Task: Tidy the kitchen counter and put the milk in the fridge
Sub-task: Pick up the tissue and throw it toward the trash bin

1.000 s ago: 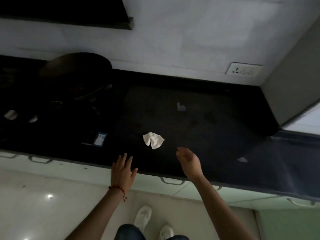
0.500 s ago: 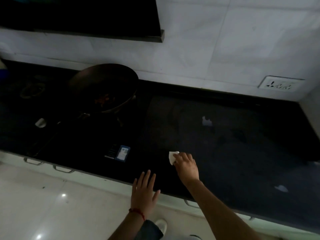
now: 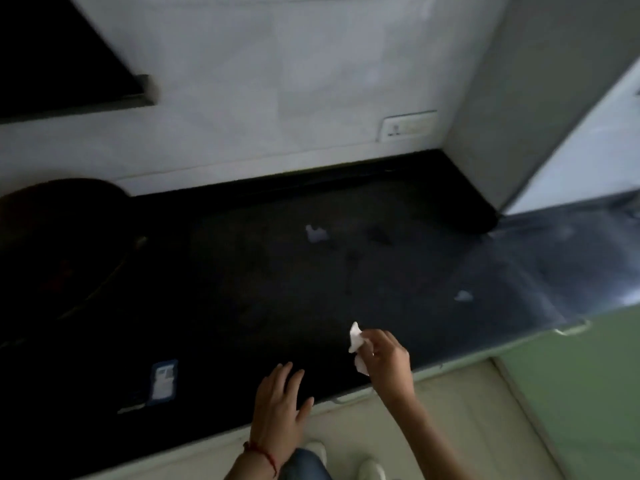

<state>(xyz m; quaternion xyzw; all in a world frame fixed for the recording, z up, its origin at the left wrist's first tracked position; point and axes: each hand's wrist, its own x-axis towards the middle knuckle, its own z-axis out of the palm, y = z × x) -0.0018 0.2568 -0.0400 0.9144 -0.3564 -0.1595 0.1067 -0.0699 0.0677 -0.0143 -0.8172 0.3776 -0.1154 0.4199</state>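
Note:
My right hand (image 3: 386,355) pinches a crumpled white paper scrap (image 3: 355,337) and holds it just above the front part of the black counter (image 3: 242,289). My left hand (image 3: 278,407) hovers flat near the counter's front edge, fingers spread, holding nothing. Two more small white scraps lie on the counter: one scrap (image 3: 316,233) in the middle toward the wall, another scrap (image 3: 463,296) at the right. No milk is in view.
A dark wok (image 3: 59,244) sits at the left on the stove. A small blue and white label (image 3: 162,379) marks the stove's front. A wall socket (image 3: 408,128) is at the back. A grey wall corner (image 3: 502,133) bounds the counter at the right.
My right hand reached the white scrap on the counter, took hold of it and lifted it. The view swung right. My left hand stayed flat by the front edge.

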